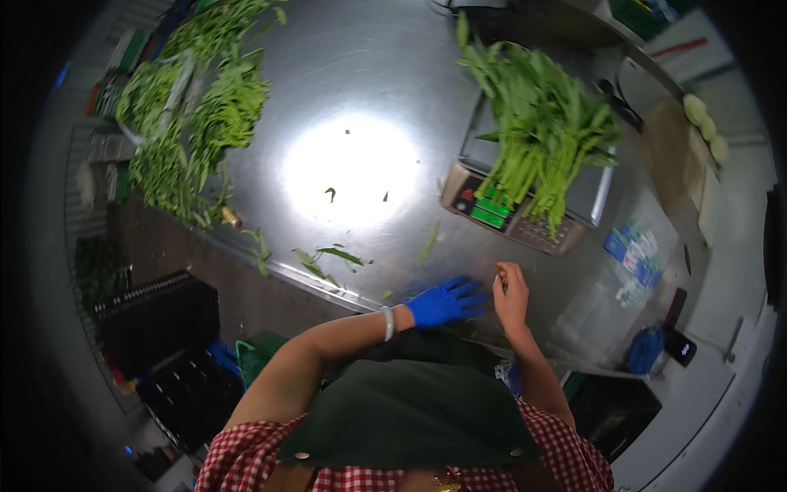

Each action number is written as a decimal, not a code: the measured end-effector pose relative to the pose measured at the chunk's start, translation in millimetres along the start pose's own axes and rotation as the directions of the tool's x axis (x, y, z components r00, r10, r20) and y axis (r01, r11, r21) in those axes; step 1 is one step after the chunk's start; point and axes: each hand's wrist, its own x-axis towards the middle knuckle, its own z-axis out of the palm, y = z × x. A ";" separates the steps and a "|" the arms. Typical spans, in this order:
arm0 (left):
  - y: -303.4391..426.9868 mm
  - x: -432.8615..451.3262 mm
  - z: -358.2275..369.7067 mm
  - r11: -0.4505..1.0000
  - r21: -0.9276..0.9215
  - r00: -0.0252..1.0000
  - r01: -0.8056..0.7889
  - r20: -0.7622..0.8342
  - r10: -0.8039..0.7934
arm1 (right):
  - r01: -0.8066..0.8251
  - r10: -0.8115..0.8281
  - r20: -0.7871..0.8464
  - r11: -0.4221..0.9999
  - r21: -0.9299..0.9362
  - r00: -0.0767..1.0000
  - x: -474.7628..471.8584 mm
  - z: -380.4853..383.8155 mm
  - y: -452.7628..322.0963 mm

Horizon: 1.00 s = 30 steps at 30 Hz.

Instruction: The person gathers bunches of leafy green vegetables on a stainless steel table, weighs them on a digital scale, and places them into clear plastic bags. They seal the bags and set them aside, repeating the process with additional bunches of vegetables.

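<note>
My left hand (446, 301), in a blue glove, lies flat with spread fingers at the near edge of the stainless steel table (369, 246). Bare, with curled fingers, my right hand (511, 292) is just to its right, below the digital scale; whether it holds something small I cannot tell. A bunch of leafy green stems (541, 123) lies across the pan and partly over the front panel of the scale (547, 237). A larger pile of leafy greens (227, 111) covers the table's left side. Loose leaf scraps (341, 253) lie left of my gloved hand.
Clear plastic bags with blue print (636, 255) lie right of the scale. A small dark device with a lit display (681, 347) sits at the lower right near a blue roll (645, 350). Black crates (190, 393) stand at the lower left, below the table edge.
</note>
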 end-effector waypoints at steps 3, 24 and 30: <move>-45.7 -27.8 -20.1 0.973 -0.006 0.973 0.230 0.011 -0.230 | 0.038 -0.039 0.131 0.999 0.009 0.991 -6.2 27.2 -7.4; -383.5 -365.4 -161.1 0.206 -0.937 -0.307 -0.284 -0.115 -0.945 | 0.465 -0.370 0.805 0.875 0.135 0.464 132.3 338.9 -225.9; -465.8 -401.2 -191.6 0.126 -0.762 -0.238 -0.636 0.038 -0.971 | 0.429 -0.316 0.502 0.894 -0.126 0.805 333.2 399.9 -309.6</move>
